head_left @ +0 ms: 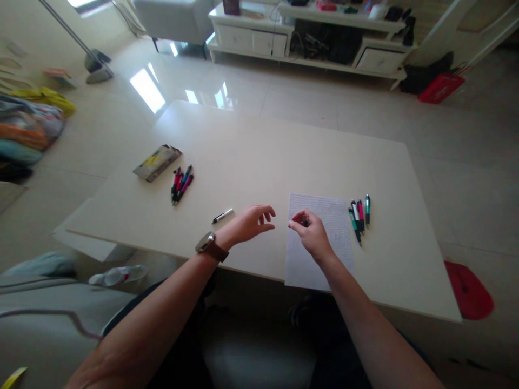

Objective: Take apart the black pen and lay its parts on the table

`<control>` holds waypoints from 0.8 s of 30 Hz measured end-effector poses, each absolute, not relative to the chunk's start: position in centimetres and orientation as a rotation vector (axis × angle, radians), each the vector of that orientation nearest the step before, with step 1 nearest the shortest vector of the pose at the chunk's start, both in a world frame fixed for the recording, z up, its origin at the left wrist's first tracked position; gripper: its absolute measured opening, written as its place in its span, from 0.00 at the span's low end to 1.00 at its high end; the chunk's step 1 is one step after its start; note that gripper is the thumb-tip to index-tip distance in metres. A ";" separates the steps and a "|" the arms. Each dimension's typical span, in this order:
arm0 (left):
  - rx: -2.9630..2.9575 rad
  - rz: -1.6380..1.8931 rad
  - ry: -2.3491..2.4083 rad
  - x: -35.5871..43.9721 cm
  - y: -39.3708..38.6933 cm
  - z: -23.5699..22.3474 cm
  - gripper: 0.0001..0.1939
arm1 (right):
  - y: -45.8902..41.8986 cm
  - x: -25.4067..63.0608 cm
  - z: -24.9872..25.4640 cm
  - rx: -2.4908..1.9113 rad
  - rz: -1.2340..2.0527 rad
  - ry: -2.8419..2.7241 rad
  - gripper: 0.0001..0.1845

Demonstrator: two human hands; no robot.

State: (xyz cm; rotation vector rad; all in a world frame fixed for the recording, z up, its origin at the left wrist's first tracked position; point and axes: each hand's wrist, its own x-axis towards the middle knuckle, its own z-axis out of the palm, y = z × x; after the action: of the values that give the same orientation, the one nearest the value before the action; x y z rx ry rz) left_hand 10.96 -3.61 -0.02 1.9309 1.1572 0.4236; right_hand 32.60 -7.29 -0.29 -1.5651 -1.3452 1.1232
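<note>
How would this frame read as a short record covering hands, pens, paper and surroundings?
Left hand: fingers open, near the white-and-black pen
Right hand: fingers curled over the written sheet; something dark shows among them, too small to identify
Wrist: watch on the left
Right-side pens: loose group beside the sheet
Left-side pens: clustered near a grey-and-yellow container
Surface: pale table
Background: white cabinet

- Daylight comes from a bright, dark-framed pane (83, 3), upper left.
- White glare patches streak the glossy pale tiled floor (121, 113).
- Deep shadow beneath the cream rectangular tabletop (251, 156).
- Edges stretched, blurred; writing on the white paper sheet (306, 265) illegible.
</note>
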 end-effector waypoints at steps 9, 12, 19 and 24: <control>1.918 0.593 0.997 14.3 -4.2 0.3 0.05 | -7.3 32.5 -0.2 -1.552 1.224 -1.338 0.18; 1.911 0.588 0.977 14.5 -4.1 0.1 0.06 | -7.3 32.5 -0.1 -1.538 1.217 -1.358 0.18; 2.108 0.376 1.512 11.0 -1.9 0.2 0.11 | -7.3 32.9 -0.5 -1.615 1.049 -1.375 0.16; 2.138 0.084 1.944 8.3 -0.8 -0.7 0.14 | -7.4 33.5 -1.0 -1.570 1.114 -1.419 0.19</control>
State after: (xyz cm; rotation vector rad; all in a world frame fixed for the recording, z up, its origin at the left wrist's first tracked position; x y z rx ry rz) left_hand 8.29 -0.81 -0.67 2.1378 1.9441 0.0835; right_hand 33.48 -7.35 -1.03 -1.5696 -1.4194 1.1137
